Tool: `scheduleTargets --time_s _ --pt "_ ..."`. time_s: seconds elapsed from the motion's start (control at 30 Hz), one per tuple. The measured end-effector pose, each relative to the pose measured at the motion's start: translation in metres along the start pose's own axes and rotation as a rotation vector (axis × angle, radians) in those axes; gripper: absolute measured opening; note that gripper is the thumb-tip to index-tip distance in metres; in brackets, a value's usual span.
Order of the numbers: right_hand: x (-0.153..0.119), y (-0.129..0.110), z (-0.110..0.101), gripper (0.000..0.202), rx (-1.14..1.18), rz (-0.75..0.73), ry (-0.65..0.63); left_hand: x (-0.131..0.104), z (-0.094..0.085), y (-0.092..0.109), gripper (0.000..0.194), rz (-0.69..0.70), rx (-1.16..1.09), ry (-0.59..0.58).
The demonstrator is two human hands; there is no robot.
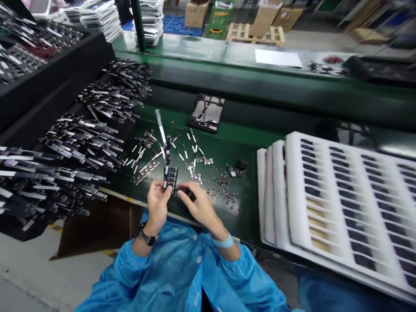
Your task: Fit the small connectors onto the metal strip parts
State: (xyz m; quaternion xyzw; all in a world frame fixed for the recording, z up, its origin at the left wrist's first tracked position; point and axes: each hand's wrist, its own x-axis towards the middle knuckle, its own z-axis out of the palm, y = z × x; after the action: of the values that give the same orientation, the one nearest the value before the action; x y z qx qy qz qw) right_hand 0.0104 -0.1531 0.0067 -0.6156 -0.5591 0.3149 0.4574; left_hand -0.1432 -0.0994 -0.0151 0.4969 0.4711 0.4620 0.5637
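Note:
My left hand (157,203) grips a small black circuit board (171,177) by its lower edge, the thumb lying on its face. A dark strip with a white end (160,124) stands up beyond the board. Close to the board's right side, my right hand (199,204) has its thumb and fingers curled together; what they hold, if anything, is hidden. Several thin flex strips (193,160) lie beyond the hands on the green bench (240,149). To the right, tiny reddish parts (224,185) are scattered, with small black pieces (236,169) above them.
Bundles of flex strips (84,141) line the left in dark trays (65,82). White foam trays (294,195) with slotted dark parts lean in a stack at right. A black tray (207,112) holding strips lies at mid-bench. White paper (277,58) rests on the far ledge.

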Motion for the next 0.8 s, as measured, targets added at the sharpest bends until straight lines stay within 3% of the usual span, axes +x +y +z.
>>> scheduleTargets --time_s 0.1,0.17,0.3,0.43,0.5,0.57,0.63,0.7,0.8 --pt "0.013 0.009 0.008 0.022 0.014 -0.042 0.091 -0.008 0.025 -0.003 0.03 -0.016 -0.087 0.035" --pt "0.022 0.016 -0.002 0.024 0.018 -0.04 0.067 -0.016 0.03 -0.006 0.028 0.012 -0.042 0.067" --pt "0.039 0.024 -0.04 0.021 -0.07 -0.07 -0.221 -0.049 0.011 -0.003 0.012 0.189 0.35 0.047" --pt "0.054 0.027 -0.056 0.017 -0.179 -0.102 -0.456 -0.067 -0.012 0.032 0.011 0.5 0.548 -0.197" --pt "0.06 0.03 -0.052 0.017 -0.208 -0.098 -0.515 -0.052 -0.017 0.052 0.008 0.659 0.651 -0.275" --pt "0.065 0.034 -0.046 0.017 -0.244 -0.091 -0.547 -0.021 -0.018 0.064 0.012 0.708 0.842 -0.292" --pt "0.068 0.038 -0.039 0.017 -0.273 -0.093 -0.57 0.014 -0.018 0.064 0.014 0.644 1.038 -0.343" --pt "0.069 0.042 -0.035 0.016 -0.304 -0.114 -0.566 0.043 -0.018 0.055 0.01 0.535 1.18 -0.466" --pt "0.067 0.047 -0.033 0.016 -0.373 -0.158 -0.508 0.062 -0.016 0.041 0.013 0.383 1.273 -0.611"
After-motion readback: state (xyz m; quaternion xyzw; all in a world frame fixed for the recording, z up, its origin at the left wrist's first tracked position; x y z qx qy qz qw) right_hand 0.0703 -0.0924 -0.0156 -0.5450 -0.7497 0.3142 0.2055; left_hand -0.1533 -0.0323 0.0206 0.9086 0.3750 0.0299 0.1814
